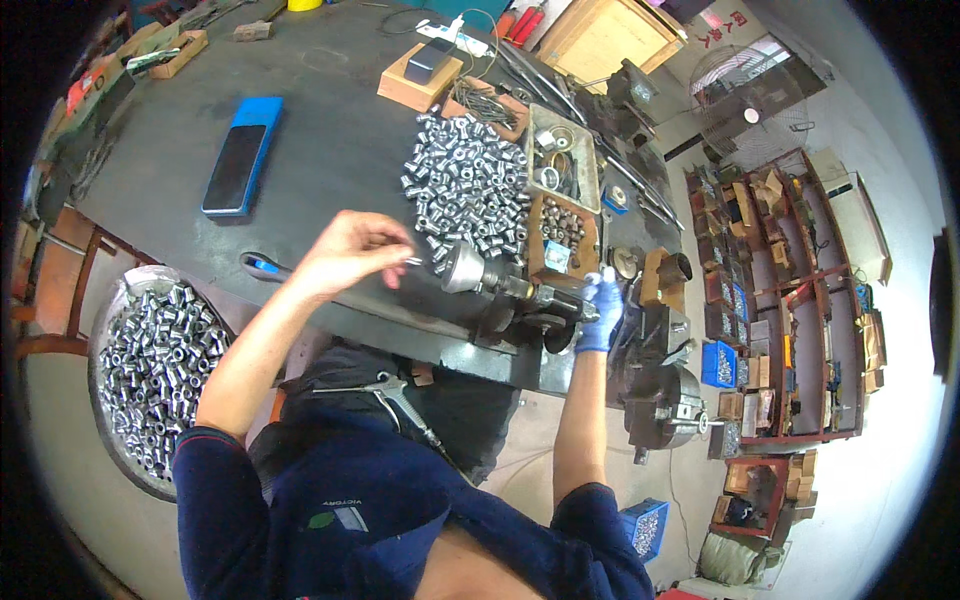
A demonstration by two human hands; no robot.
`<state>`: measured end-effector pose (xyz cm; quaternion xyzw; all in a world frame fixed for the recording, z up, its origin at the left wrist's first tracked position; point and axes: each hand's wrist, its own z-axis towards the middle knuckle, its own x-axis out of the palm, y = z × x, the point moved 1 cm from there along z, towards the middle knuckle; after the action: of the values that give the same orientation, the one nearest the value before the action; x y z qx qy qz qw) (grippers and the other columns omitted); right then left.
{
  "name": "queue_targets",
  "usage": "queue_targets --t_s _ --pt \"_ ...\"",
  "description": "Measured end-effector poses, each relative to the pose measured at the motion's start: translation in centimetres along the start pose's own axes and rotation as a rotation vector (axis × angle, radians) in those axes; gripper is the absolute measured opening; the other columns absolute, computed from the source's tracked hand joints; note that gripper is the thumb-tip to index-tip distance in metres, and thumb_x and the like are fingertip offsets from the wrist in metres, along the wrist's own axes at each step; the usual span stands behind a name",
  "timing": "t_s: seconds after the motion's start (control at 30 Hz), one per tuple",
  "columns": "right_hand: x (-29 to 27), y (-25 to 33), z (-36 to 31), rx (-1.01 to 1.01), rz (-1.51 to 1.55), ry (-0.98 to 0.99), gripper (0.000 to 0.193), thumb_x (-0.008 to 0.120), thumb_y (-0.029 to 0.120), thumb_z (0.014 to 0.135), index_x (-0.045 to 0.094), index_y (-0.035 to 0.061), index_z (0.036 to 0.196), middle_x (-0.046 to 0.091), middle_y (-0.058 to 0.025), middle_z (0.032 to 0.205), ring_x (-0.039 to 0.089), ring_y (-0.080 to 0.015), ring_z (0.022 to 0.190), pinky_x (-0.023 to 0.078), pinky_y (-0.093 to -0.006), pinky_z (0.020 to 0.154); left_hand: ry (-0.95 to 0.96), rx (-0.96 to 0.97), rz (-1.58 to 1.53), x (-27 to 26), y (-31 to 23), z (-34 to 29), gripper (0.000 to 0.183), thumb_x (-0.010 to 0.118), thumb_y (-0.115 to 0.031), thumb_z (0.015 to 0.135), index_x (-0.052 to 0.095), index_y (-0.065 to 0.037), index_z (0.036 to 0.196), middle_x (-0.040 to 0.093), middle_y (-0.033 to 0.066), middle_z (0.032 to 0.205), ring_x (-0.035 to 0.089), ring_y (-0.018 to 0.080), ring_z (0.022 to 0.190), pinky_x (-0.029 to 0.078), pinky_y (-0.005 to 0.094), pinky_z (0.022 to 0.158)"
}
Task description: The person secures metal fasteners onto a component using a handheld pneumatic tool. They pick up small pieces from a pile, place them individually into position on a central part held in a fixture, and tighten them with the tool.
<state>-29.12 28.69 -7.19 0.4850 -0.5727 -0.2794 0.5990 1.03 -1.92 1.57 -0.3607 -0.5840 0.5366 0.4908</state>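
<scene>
My bare left hand (358,252) is over the bench's front edge, thumb and fingers pinched at a small shiny metal piece (412,261), too small to make out fully. Just right of it is the round metal head (464,268) of a bench-mounted spindle fixture (530,294). At the fixture's right end, my right hand (602,312) in a blue glove is closed; what its fingers grip is hidden. Behind the fixture lies a large heap of short metal sleeves (468,185). A wooden box of small brownish metal parts (560,228) sits between heap and right hand.
A round metal tub (100,400) full of similar sleeves stands left, below the bench (330,75). A blue-edged phone-like device (243,158) lies on the benchtop. An air gun (400,400) rests by my lap. A bench vise (665,405) and shelves (780,300) are at right.
</scene>
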Motion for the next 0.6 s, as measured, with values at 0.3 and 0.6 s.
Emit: queue_targets --t_s 0.3,0.6 --pt "4.3 6.9 -11.9 -0.267 0.321 0.227 0.037 0.042 0.033 0.093 0.054 -0.0005 0.083 0.041 -0.0002 0.05 0.032 -0.0056 0.038 0.027 -0.0193 0.032 -0.61 -0.286 0.729 -12.4 -0.8 -20.5 0.011 0.058 -0.001 0.072 0.057 0.006 0.079 0.058 0.0091 0.066 0.053 0.0139 0.052 0.043 0.0246 0.049" --pt "1.7 -1.0 -10.9 0.004 0.267 -0.13 0.022 0.056 0.03 0.086 0.052 0.0083 0.082 0.053 -0.0007 0.066 0.042 -0.0048 0.045 0.029 -0.0171 0.033 -0.308 0.147 0.944 -4.7 0.5 -7.9 0.013 0.062 -0.007 0.075 0.061 0.003 0.082 0.061 0.0154 0.078 0.061 0.0256 0.073 0.046 0.0324 0.065"
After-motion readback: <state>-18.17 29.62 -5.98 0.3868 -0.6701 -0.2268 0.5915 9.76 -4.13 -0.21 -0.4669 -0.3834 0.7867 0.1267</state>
